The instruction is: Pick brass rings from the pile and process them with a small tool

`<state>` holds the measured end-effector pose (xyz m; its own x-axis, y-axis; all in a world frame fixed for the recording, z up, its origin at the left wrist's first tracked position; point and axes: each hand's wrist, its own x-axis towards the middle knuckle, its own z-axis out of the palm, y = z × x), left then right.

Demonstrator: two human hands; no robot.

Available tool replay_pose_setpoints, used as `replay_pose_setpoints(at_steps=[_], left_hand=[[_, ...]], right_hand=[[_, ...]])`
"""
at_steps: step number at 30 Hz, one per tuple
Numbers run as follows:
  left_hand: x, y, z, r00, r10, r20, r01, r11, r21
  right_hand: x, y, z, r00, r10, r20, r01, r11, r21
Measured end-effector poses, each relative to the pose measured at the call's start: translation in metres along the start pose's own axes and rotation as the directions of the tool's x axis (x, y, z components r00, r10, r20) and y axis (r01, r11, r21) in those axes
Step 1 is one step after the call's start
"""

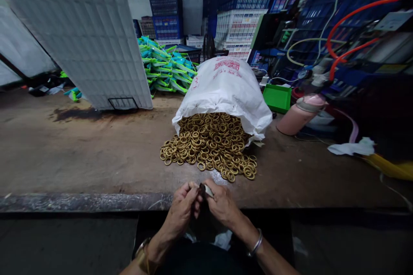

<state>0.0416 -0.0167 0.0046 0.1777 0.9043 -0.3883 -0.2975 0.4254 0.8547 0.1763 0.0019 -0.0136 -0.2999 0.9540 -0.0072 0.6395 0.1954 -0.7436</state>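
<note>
My left hand (183, 207) and my right hand (222, 204) meet at the near edge of the workbench (80, 154), fingers pinched together around a small dark piece with a pale metal part (204, 189). What exactly it is stays too small to name. Just beyond my hands lies a heap of brass rings (209, 146) spilling out of a white woven sack (227, 90) that lies on its side with red print on it. A watch sits on my left wrist and a metal bangle on my right.
A grey ribbed panel (93, 38) leans at the back left. Green-and-blue bundles (166, 68), stacked blue and white crates (240, 13), a green tray (277, 98), a pink bottle (300, 114), red hoses (351, 30) and crumpled paper (351, 148) crowd the back and right.
</note>
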Motion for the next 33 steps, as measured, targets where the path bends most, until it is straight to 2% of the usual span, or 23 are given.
replay_pose_setpoints(at_steps=[8,11,14,17,20,22,28,33], left_hand=[[0.0,-0.001,-0.001,0.997,0.066,-0.031,-0.061,0.991,0.121],[-0.004,-0.002,-0.002,0.994,0.111,-0.01,-0.108,0.982,0.158],[-0.012,0.0,0.0,0.992,0.11,0.07,-0.119,0.982,0.149],[-0.016,0.002,0.002,0.986,0.076,0.146,-0.077,0.997,0.002],[-0.013,0.002,-0.001,0.992,0.038,0.12,-0.016,0.983,-0.183],[-0.009,0.001,-0.005,0.994,0.022,0.106,0.004,0.97,-0.241],[-0.002,0.002,-0.015,0.996,-0.017,0.09,0.052,0.914,-0.402],[0.003,0.003,-0.021,0.986,-0.151,0.076,0.169,0.851,-0.497]], right_hand=[[-0.002,-0.005,-0.001,0.995,-0.018,0.098,0.034,0.985,-0.169],[0.001,-0.004,-0.002,0.991,0.043,0.128,-0.006,0.963,-0.271],[0.007,-0.002,-0.005,0.989,0.128,0.07,-0.089,0.912,-0.401],[0.017,-0.003,-0.005,0.99,0.133,-0.045,-0.139,0.881,-0.451],[0.028,-0.004,-0.001,0.982,0.124,-0.143,-0.176,0.876,-0.449],[0.035,-0.005,0.002,0.972,0.143,-0.185,-0.214,0.861,-0.462],[0.048,-0.006,0.007,0.963,0.181,-0.199,-0.262,0.803,-0.536],[0.047,-0.004,0.004,0.964,0.141,-0.224,-0.235,0.848,-0.475]])
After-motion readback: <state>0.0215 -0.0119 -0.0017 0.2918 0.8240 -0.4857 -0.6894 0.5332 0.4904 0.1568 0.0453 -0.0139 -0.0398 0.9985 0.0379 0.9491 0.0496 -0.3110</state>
